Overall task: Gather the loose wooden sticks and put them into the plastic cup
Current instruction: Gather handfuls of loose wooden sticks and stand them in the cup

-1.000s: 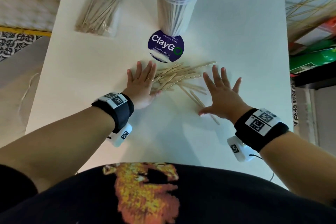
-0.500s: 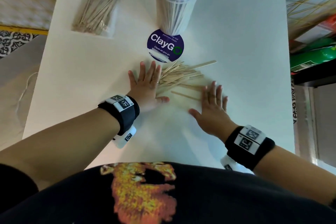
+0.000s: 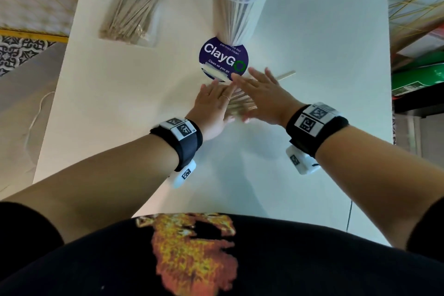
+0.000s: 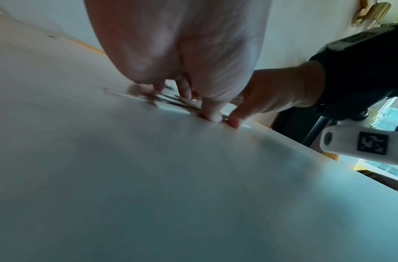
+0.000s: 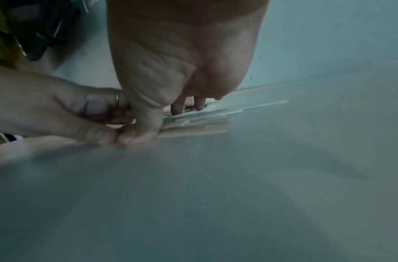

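A pile of loose wooden sticks [image 3: 241,104] lies on the white table [image 3: 115,108], just in front of the round purple sticker [image 3: 223,56]. My left hand [image 3: 211,103] and right hand [image 3: 264,95] press in on the pile from either side with straight fingers, and the right fingers overlap the left ones. In the right wrist view the stick ends [image 5: 200,124] fan out past my right thumb, which touches the left hand [image 5: 59,109]. One stick [image 3: 286,75] pokes out to the right. The clear plastic cup [image 3: 240,7] stands behind the sticker, upright and packed with sticks.
A clear plastic bag of sticks [image 3: 134,12] lies at the table's back left. The table's right edge [image 3: 388,79] borders shelves with green and red items. A patterned floor shows past the left edge.
Both hands have swept inward and forward, closing the gap between them. The scattered sticks are now bunched into a tight pile under the overlapping fingers.
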